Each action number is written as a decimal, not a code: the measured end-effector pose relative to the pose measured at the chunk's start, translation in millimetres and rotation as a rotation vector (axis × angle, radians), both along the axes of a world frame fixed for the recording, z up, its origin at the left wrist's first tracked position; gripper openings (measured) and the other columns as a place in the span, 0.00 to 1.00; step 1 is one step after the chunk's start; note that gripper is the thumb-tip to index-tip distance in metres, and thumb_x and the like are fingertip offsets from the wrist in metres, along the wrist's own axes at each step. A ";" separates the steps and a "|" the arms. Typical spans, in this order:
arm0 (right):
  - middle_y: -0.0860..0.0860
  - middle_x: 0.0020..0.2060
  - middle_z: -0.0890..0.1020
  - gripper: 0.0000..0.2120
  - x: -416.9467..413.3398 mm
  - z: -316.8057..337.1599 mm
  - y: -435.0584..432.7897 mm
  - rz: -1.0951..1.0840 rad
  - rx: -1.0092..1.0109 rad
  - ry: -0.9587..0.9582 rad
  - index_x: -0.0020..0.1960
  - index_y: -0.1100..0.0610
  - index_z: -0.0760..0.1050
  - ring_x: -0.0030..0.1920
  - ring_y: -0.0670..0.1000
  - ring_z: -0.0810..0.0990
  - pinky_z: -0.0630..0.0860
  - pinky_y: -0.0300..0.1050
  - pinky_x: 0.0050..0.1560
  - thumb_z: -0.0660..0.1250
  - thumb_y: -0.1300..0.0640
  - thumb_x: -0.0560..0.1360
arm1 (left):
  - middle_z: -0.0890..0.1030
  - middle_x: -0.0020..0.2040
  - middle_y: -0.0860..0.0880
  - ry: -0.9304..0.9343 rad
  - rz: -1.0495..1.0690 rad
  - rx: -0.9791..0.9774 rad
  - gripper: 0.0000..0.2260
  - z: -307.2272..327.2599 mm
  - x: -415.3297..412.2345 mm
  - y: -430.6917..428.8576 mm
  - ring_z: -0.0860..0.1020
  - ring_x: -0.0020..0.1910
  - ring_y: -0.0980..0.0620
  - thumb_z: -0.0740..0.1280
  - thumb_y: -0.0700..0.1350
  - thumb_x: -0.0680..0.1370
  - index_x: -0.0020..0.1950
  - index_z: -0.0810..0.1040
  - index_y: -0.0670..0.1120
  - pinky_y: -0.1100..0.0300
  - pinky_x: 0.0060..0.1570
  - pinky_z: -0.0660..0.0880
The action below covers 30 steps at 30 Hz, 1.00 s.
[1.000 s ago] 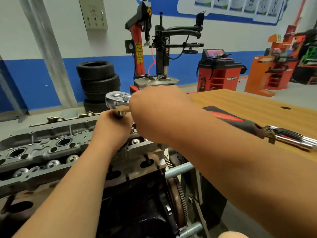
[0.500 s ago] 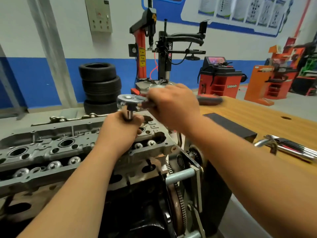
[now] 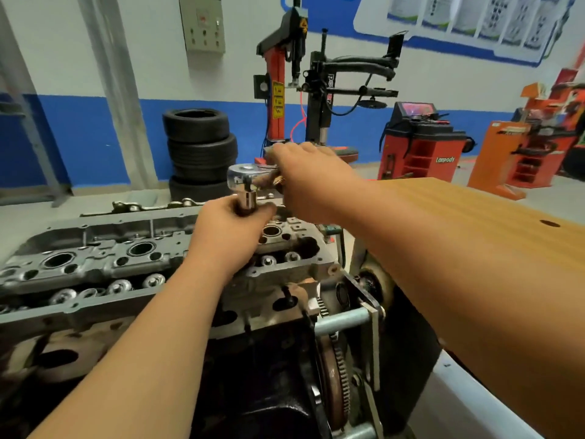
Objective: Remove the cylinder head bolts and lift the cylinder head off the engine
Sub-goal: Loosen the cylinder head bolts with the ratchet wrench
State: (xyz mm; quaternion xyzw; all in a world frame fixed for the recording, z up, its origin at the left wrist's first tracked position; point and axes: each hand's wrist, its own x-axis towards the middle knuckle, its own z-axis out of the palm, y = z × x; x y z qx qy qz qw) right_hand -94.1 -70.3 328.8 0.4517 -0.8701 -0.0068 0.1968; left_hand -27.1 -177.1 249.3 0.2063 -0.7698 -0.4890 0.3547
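Over the right end of the cylinder head (image 3: 95,258), which sits on the engine (image 3: 269,391), the left hand (image 3: 228,229) curls its fingers round the socket (image 3: 248,200) under the ratchet (image 3: 245,177). The right hand (image 3: 310,175), just above that end, is wrapped round the ratchet's handle. Right of the cylinder head lies the wooden counter (image 3: 474,217); behind it stands a stack of tyres (image 3: 199,150).
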 end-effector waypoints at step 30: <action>0.58 0.64 0.69 0.36 27.7 -45.7 17.3 0.072 -0.267 0.052 0.73 0.55 0.55 0.66 0.61 0.62 0.49 0.63 0.69 0.61 0.45 0.69 | 0.79 0.33 0.49 -0.054 0.036 -0.190 0.09 4.9 2.7 6.6 0.74 0.32 0.54 0.65 0.40 0.74 0.34 0.76 0.47 0.58 0.32 0.68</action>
